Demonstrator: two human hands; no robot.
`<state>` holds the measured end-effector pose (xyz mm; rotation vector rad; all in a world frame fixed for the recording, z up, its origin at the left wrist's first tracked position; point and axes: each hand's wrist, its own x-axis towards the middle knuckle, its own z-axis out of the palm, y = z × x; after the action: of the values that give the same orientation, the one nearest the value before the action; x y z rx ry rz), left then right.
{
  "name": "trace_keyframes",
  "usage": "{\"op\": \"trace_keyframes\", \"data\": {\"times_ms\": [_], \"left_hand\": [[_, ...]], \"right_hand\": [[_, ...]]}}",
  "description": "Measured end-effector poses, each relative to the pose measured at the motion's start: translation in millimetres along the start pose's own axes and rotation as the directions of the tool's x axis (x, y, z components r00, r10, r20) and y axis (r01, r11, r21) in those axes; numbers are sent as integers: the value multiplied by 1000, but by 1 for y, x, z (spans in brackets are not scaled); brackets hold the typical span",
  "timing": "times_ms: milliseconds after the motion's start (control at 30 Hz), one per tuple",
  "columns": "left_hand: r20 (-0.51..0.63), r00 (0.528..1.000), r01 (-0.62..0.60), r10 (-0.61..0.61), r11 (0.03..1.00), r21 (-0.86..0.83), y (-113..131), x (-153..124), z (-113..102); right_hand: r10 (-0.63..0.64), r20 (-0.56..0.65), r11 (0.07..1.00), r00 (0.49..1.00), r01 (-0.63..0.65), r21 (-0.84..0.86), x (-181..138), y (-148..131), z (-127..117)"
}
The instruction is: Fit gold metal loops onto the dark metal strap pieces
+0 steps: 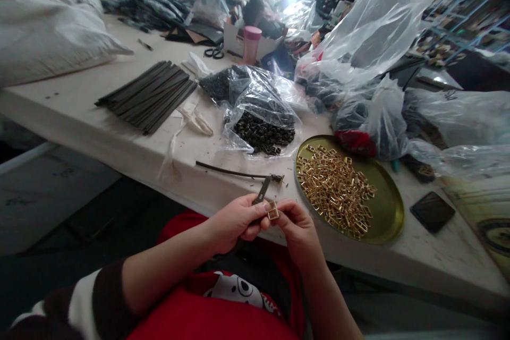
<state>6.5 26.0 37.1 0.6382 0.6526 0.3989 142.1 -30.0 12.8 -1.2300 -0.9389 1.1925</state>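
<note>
Close to the table's front edge, my left hand [235,223] is closed around a dark strap [262,191] whose end sticks up past the fingers. Between both hands sits a small gold buckle [273,211], pinched by my right hand [297,228] from its right side. Whether the strap passes through the buckle I cannot tell. Just beyond the hands lies a thin dark strip [231,170] with a small dark fitting at its right end. A round gold tray [386,207] to the right holds a heap of gold buckles [338,191].
Dark strips [149,93] are stacked at left. An open clear bag [258,95] of black fittings lies mid-table. Behind stand scissors [214,53] and a pink-lidded jar [251,45]. A phone-like dark slab [432,211] lies at right, below plastic bags [366,111].
</note>
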Motion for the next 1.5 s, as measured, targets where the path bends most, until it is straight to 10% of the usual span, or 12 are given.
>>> {"op": "trace_keyframes", "data": {"times_ms": [567,800,1067,1267,1500], "left_hand": [[93,993,88,-79,992,-94,5,8,-3],[104,986,137,-128,987,-79,6,11,-10],[-48,996,-69,80,978,197,5,10,-4],[-69,882,-293,467,656,695,0,3,3],[-55,836,-249,545,468,848,-5,-4,7]], "right_hand": [[118,28,944,993,-121,307,8,18,1],[67,93,982,993,-83,171,11,12,-2],[134,6,991,991,-134,25,10,8,-13],[162,2,967,987,-160,199,0,3,4],[254,-7,813,967,-209,543,-9,1,21]]}}
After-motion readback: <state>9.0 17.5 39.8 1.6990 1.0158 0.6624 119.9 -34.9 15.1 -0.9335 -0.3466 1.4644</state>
